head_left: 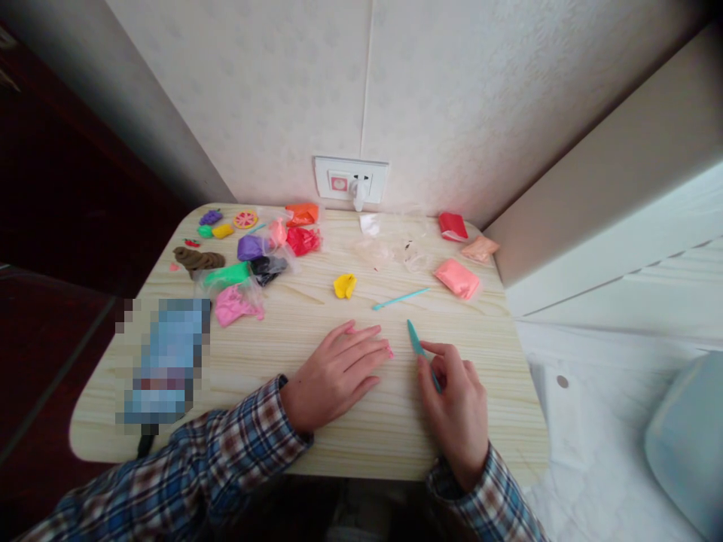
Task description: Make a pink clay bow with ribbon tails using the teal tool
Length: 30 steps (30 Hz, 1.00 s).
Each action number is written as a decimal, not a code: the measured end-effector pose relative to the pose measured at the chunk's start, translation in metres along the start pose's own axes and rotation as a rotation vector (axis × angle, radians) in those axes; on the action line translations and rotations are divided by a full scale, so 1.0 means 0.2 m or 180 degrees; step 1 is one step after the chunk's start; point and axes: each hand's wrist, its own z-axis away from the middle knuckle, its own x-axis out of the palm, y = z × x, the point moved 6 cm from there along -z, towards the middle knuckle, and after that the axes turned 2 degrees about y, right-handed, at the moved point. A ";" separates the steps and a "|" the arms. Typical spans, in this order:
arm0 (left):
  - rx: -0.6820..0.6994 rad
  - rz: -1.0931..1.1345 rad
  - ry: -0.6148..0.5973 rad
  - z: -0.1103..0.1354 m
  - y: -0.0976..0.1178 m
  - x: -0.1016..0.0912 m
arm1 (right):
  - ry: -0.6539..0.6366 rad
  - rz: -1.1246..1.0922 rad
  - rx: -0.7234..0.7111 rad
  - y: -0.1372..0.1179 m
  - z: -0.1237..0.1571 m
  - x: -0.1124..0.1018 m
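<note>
My left hand [344, 369] lies palm down on the wooden table, its fingers stretched out to the right. Bits of pink clay [390, 352] peek out at its fingertips; the rest is hidden under the hand. In my right hand [455, 399] is a teal plastic clay knife [415, 336], gripped by the handle between thumb and fingers, blade pointing up and away. A gap separates the blade from my left fingertips. Beyond the hands lie a thin teal modelling stick [401, 299] and a yellow clay piece [344, 285] with a folded shape.
Bagged clay, such as a pink bag [238, 304] and a green bag [227, 276], clusters at back left near small clay fruits and a brown coil [199, 259]. Salmon [457, 278] and red packets [453, 225] lie at right. A blurred phone-like device [166, 361] is at left; a wall socket [351, 181] stands behind.
</note>
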 end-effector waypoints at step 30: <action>-0.2118 0.3432 0.0350 -0.08 -0.19 0.00 | -0.1015 -0.2203 -0.0329 -0.19 -0.26 0.07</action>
